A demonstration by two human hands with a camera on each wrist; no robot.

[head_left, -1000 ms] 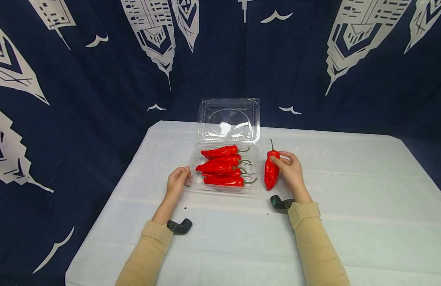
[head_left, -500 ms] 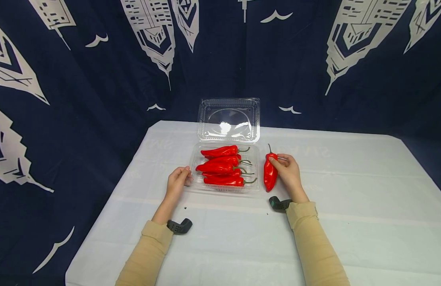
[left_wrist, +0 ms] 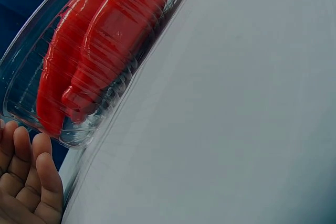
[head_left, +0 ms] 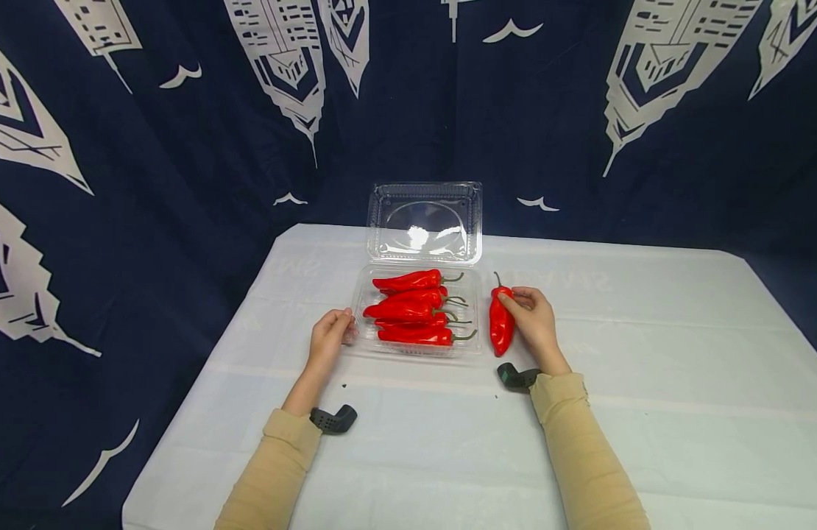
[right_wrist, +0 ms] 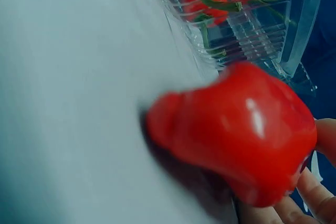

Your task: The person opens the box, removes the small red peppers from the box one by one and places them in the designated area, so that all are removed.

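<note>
In the head view my right hand (head_left: pixel 536 316) pinches a red pepper (head_left: pixel 500 324) with a green stem, thumb on top and fingers at its far side. The pepper hangs upright, tip toward me, just right of a clear plastic clamshell container (head_left: pixel 475 346). In the right wrist view that pepper (right_wrist: pixel 247 129) is close up and slightly blurred over the table. My left hand (head_left: pixel 329 335) holds the left rim of the container, thumb uppermost; in the left wrist view its fingers (left_wrist: pixel 47 174) reach the rim. Several red peppers (head_left: pixel 408 312) lie inside, stems to the right.
The container's transparent lid (head_left: pixel 424 221) stands open behind it. A white cloth covers the table (head_left: pixel 647 383). A dark blue curtain (head_left: pixel 514 132) with white prints hangs at the back. Small dark specks (head_left: pixel 344 386) lie near the front.
My right hand has moved slightly toward me and left with the red pepper, then barely moved over the last half second. My left hand and the container have stayed in place.
</note>
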